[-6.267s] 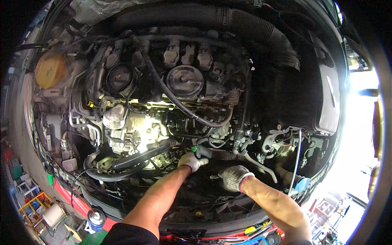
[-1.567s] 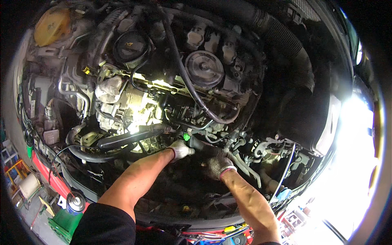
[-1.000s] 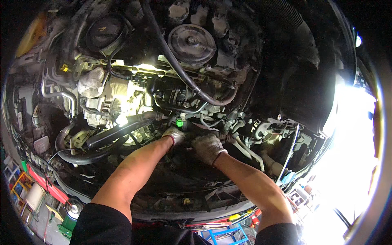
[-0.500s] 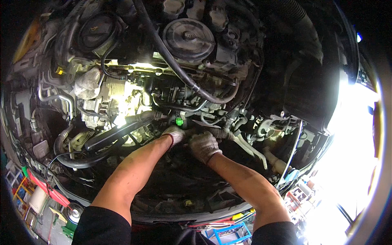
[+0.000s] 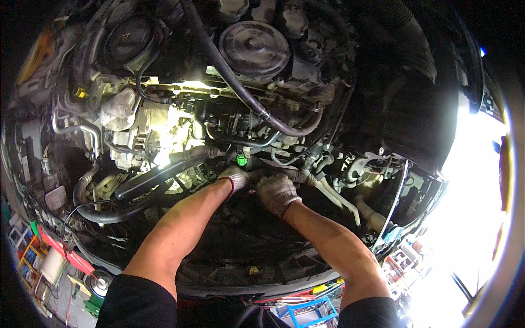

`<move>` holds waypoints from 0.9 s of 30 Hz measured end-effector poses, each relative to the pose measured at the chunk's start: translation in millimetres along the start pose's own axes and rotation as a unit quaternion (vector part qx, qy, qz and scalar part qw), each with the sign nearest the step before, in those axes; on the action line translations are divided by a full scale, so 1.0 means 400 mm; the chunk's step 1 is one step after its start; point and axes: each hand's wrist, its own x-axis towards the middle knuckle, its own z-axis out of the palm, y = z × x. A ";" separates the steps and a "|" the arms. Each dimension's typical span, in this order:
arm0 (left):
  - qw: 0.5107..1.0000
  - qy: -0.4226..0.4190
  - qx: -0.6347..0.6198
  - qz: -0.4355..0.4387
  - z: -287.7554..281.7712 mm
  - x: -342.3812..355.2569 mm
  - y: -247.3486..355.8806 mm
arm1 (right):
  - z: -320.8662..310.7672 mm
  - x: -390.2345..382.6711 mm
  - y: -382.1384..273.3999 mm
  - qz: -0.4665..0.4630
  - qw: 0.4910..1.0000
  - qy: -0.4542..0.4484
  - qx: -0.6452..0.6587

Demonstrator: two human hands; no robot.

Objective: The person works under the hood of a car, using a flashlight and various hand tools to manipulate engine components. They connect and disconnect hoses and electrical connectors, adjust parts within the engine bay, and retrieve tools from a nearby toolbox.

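Observation:
I look down into a car's engine bay. My left hand (image 5: pixel 234 177), in a white knit glove, is closed around a dark metal pipe fitting (image 5: pixel 295 176) just below a small green cap (image 5: pixel 241 160). My right hand (image 5: pixel 277 192), gloved the same way, grips that fitting right beside the left hand. The two gloves touch. What lies under the palms is hidden. A thick black hose (image 5: pixel 158 174) runs off to the left of my left hand.
A round black cover (image 5: pixel 254 44) and a second one (image 5: pixel 128 39) sit at the top. A long black hose (image 5: pixel 240 93) crosses the engine. Silver pipes (image 5: pixel 342 199) lie right of my hands. Tool trays (image 5: pixel 33 262) and a blue stand (image 5: pixel 306 314) are on the floor.
Over the earlier frames my right hand moved left from apart to beside my left hand. Both hands stay on the fitting in the last half second; the view shifted slightly.

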 end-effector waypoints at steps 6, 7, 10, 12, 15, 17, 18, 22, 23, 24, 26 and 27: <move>0.998 -0.031 -0.056 -0.021 -0.012 -0.032 0.028 | 0.007 0.005 0.002 -0.052 0.998 0.017 -0.038; 0.998 -0.026 -0.048 -0.019 -0.005 -0.016 0.011 | 0.010 0.006 0.000 -0.047 0.998 0.018 -0.046; 0.999 0.000 -0.024 -0.025 -0.010 -0.038 0.033 | 0.034 0.010 0.008 -0.076 0.995 0.040 -0.054; 0.999 0.026 0.004 -0.038 -0.010 -0.040 0.032 | 0.036 0.012 0.005 -0.049 0.997 0.040 -0.036; 0.997 0.043 0.035 -0.048 0.045 0.071 -0.041 | 0.077 0.029 0.013 0.002 0.999 0.036 -0.005; 0.998 0.033 0.002 -0.047 0.083 0.153 -0.110 | 0.077 0.033 0.013 -0.015 0.999 0.032 -0.011; 0.996 0.013 0.087 -0.004 0.071 0.136 -0.099 | 0.048 0.024 0.006 -0.049 0.998 0.031 -0.027; 0.994 -0.009 0.103 0.027 0.038 0.072 -0.052 | 0.071 0.020 0.012 -0.026 0.999 0.032 -0.021; 0.998 -0.004 0.057 0.005 0.028 0.043 -0.029 | 0.066 0.019 0.005 -0.002 1.000 0.017 0.006; 1.000 0.004 0.009 -0.016 0.016 0.014 -0.007 | 0.053 0.015 -0.006 0.022 0.999 0.002 0.033; 0.999 0.010 -0.021 -0.040 -0.031 -0.075 0.066 | 0.060 0.019 -0.012 0.077 0.993 -0.011 0.085; 1.000 -0.001 -0.020 -0.006 -0.029 -0.070 0.063 | 0.072 0.021 -0.013 0.108 0.988 -0.009 0.111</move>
